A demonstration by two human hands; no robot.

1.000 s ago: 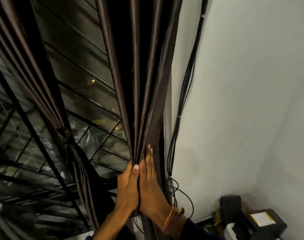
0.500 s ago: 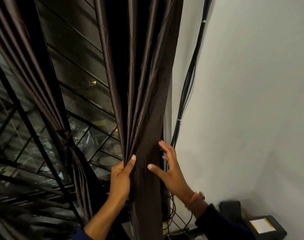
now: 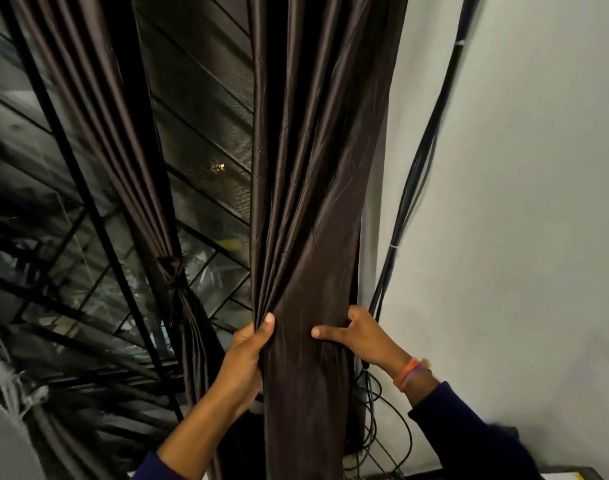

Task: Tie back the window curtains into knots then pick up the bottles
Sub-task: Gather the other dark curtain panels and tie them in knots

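Head view: right-hand curtain (image 3: pixel 306 209), dark brown, hangs in folds beside the white wall (image 3: pixel 525 202). Left hand (image 3: pixel 247 355) pinches its gathered pleats, thumb on front, fingers closed around the left edge. Right hand (image 3: pixel 358 337) grips the right edge, thumb across the front, fingers probably curled behind, hidden. Second curtain (image 3: pixel 173 271) already knotted, left, against the window grille (image 3: pixel 98 237). Black cables (image 3: pixel 410 188) run down the wall.
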